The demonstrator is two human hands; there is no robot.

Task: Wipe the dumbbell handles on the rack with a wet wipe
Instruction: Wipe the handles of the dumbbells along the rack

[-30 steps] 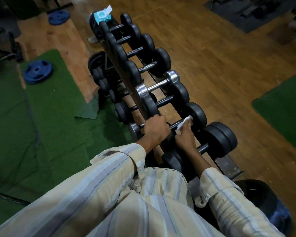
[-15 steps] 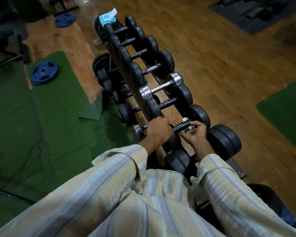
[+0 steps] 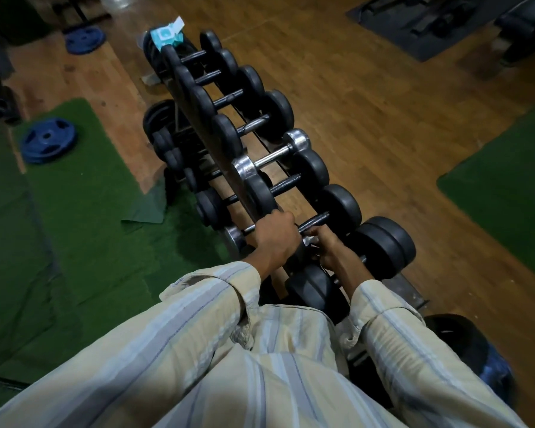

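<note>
On the near end of the rack (image 3: 220, 168), both hands meet at one dumbbell; the left hand (image 3: 274, 237) is curled over the left part of its dark handle (image 3: 314, 220), knuckles up, gripping the bar beside the near weight; the right hand (image 3: 329, 247) sits just to the right of it, lower on the same bar, fingers bent around a crumpled white wipe (image 3: 309, 240) that shows only as a small pale patch between the two hands; the wipe lies against the handle, though how much of the bar it covers cannot be told; the free stretch of handle runs up and right to a black round weight (image 3: 342, 208); nearer the body lies a bigger black dumbbell (image 3: 383, 245), partly behind the right wrist; beyond the hands the top row climbs away from the camera, black dumbbells with one chrome dumbbell (image 3: 274, 156) among them; a lower row of smaller dumbbells sits to the left; at the far end of the rack rests a teal wipe packet (image 3: 164, 37) with its flap lifted; striped pale sleeves (image 3: 204, 310) fill the bottom of the view; the rack stands on a wooden floor (image 3: 383, 88), with green mats (image 3: 74, 211) to either side and two blue weight plates (image 3: 48, 140) at the left.
</note>
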